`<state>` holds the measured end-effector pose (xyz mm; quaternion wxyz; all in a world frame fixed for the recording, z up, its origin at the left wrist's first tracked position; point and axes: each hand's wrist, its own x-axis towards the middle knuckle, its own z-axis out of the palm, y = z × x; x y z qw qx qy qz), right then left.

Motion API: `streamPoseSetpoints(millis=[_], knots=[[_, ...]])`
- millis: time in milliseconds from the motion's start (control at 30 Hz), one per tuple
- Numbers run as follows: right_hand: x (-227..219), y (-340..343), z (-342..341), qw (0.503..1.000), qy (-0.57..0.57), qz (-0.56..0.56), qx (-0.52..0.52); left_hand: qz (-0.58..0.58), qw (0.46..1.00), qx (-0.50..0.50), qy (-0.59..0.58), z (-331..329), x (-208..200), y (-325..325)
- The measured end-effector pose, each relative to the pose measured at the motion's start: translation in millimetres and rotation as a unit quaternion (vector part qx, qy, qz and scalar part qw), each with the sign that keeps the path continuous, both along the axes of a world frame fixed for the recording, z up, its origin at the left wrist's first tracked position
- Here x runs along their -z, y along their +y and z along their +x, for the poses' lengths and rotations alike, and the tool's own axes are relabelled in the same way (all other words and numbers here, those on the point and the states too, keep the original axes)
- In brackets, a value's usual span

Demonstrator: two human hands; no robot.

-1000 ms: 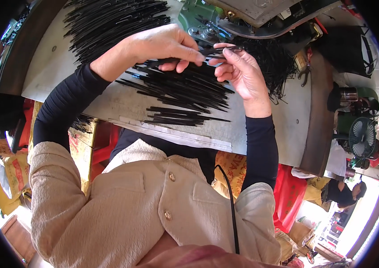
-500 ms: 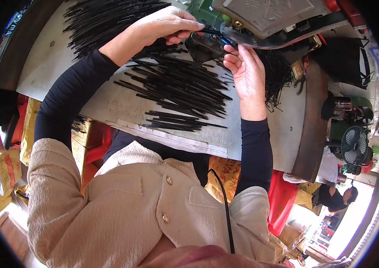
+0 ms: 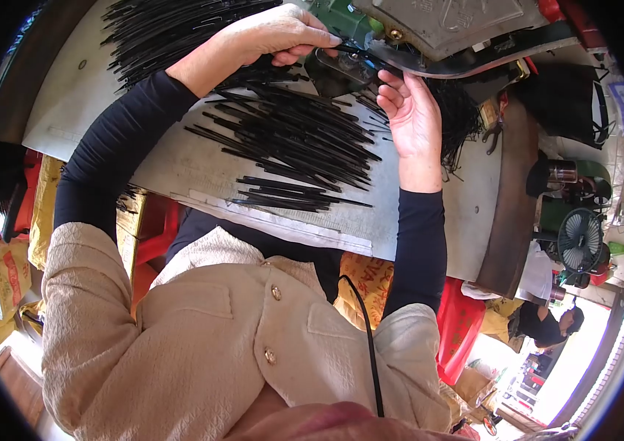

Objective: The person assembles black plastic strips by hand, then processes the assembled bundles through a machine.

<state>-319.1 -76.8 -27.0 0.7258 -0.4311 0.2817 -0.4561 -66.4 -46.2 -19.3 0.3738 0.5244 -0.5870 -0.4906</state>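
Observation:
At the machine's working point, a thin black strip (image 3: 352, 51) runs between my two hands. My left hand (image 3: 290, 35) pinches its left end between thumb and fingers. The fingers of my right hand (image 3: 415, 121) close on the strip's other end, palm turned up; the machine's edge partly hides that grip. A green machine (image 3: 345, 20) with a grey metal cover plate (image 3: 448, 22) stands just beyond both hands. Below them, a loose pile of black strips (image 3: 293, 132) lies on the pale tabletop (image 3: 172, 165), with a smaller bunch (image 3: 290, 197) nearer to me.
A larger heap of black strips (image 3: 172, 37) covers the far left of the table. More thin black pieces (image 3: 459, 117) hang together right of my right hand, near pliers (image 3: 492, 136). A fan (image 3: 581, 239) and another person (image 3: 547, 323) are off to the right.
Both hands have shifted slightly, my right one a little to the right, still holding the strip at the machine. The piles on the table look the same.

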Motion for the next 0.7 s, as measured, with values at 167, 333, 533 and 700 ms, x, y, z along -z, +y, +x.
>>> streamPoseSetpoints(millis=[167, 333, 533, 700], knots=[[6.1, -4.0, -2.5, 1.0, 0.001, 0.0, 0.014, -0.055, 0.998, -0.003, -0.032, -1.2, 0.8, 2.2], [-2.5, 4.1, -4.7, 0.994, 0.04, -0.066, 0.075, -0.093, 0.994, -0.004, -0.06, -9.4, -19.4, 16.4], [-21.9, 38.3, 14.5, 0.822, 0.387, -0.418, -0.009, -0.035, 0.985, 0.132, -0.102, -15.1, -26.0, 27.7], [-30.7, 52.5, 18.6, 0.751, 0.429, -0.501, 0.002, -0.119, 0.968, 0.09, -0.202, -3.1, -26.2, 37.4]])
